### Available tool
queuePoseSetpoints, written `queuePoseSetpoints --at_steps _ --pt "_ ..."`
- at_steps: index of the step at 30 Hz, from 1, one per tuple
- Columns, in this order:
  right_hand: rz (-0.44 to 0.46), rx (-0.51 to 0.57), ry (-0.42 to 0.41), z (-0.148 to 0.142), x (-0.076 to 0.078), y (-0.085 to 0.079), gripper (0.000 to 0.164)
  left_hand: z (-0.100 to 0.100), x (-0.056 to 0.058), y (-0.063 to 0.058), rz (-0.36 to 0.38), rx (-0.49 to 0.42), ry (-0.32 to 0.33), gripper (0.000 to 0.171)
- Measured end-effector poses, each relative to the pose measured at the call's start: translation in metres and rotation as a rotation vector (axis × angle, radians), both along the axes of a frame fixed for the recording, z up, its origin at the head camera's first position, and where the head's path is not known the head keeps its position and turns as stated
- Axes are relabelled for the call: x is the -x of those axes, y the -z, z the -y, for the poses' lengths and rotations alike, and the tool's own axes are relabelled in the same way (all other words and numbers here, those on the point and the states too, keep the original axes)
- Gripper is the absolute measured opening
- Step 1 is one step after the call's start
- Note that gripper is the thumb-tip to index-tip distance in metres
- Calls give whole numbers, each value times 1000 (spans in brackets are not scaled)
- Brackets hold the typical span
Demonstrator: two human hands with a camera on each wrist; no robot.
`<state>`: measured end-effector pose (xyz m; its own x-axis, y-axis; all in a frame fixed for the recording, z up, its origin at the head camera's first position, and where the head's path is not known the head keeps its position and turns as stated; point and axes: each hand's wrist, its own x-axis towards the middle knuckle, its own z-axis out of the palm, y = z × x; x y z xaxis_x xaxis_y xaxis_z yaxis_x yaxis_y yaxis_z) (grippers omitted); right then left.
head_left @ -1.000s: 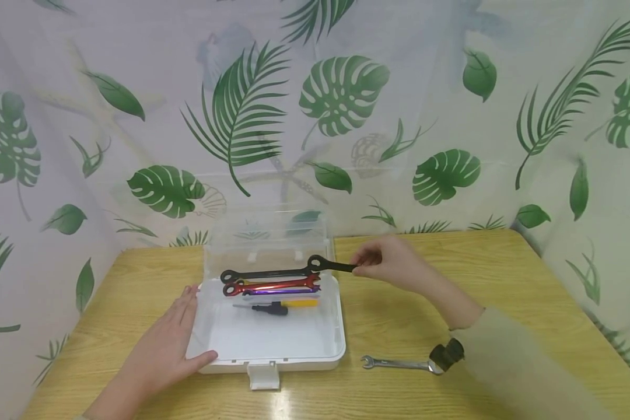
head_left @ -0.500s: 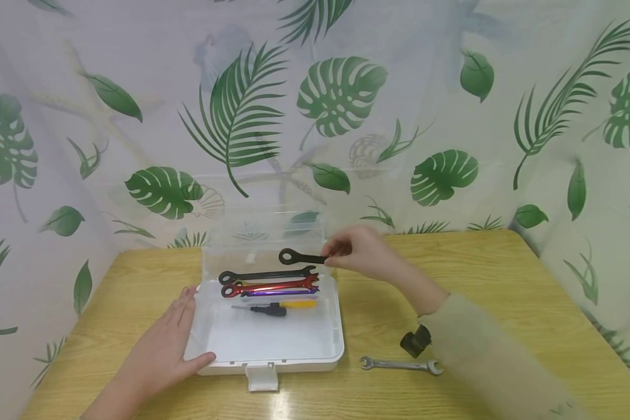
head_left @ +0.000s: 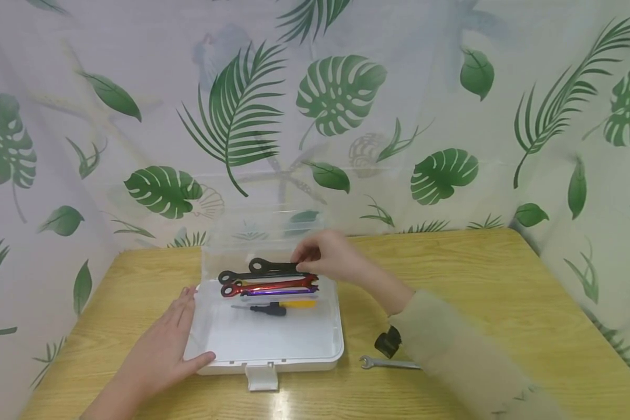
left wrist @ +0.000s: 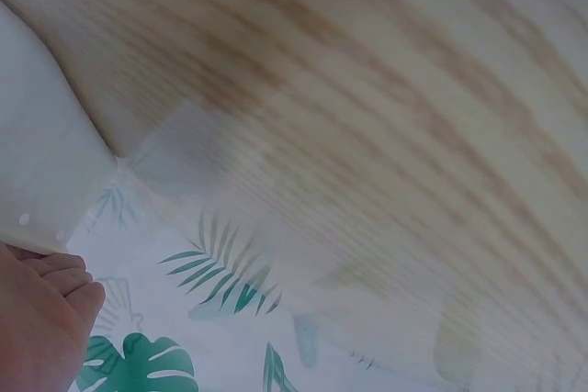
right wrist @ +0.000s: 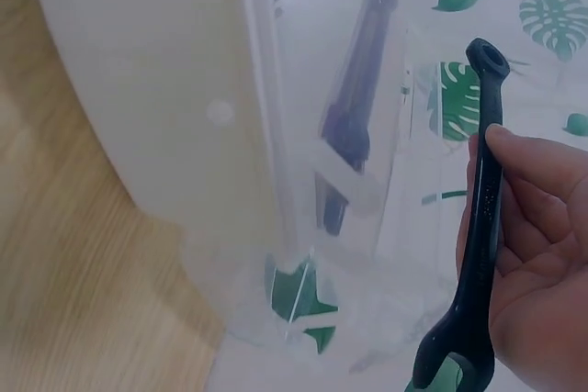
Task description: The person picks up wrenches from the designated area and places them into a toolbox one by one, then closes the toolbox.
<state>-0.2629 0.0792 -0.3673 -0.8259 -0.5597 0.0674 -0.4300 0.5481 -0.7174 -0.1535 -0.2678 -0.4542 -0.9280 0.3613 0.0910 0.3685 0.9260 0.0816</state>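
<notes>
My right hand (head_left: 328,256) pinches a black combination wrench (head_left: 273,266) over the back of an open white toolbox (head_left: 262,344). In the right wrist view, that wrench (right wrist: 482,218) shows its ring end up and its forked end down. Just in front of it lie another black wrench (head_left: 247,276), a red wrench (head_left: 268,286) and a purple wrench (head_left: 289,291), with a bit of yellow between. Below them are a yellow-handled screwdriver (head_left: 298,304) and a black-handled one (head_left: 269,311). My left hand (head_left: 163,344) rests with fingers straight along the toolbox's left side, thumb on its front corner.
A silver open-ended wrench (head_left: 388,363) lies on the wooden table (head_left: 451,256) right of the toolbox, partly behind the right sleeve (head_left: 451,344). The clear lid (head_left: 265,224) stands raised at the back. A white latch (head_left: 262,378) hangs at the front.
My right hand has carried the black wrench left and slightly down, from the toolbox's right side to close behind the other wrenches. The sleeve now covers part of the silver wrench. My left hand stays put.
</notes>
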Motion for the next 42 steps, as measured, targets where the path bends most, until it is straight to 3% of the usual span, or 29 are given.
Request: queuePoseSetpoints --at_steps 16,25,42 --pt "-44 -55 -36 38 -2 11 10 1 2 1 -11 2 6 114" --pt "-36 -35 1 57 -3 15 12 2 1 1 -7 -1 3 115" --pt "-9 -10 23 62 0 34 14 1 1 4 -9 -7 8 114"
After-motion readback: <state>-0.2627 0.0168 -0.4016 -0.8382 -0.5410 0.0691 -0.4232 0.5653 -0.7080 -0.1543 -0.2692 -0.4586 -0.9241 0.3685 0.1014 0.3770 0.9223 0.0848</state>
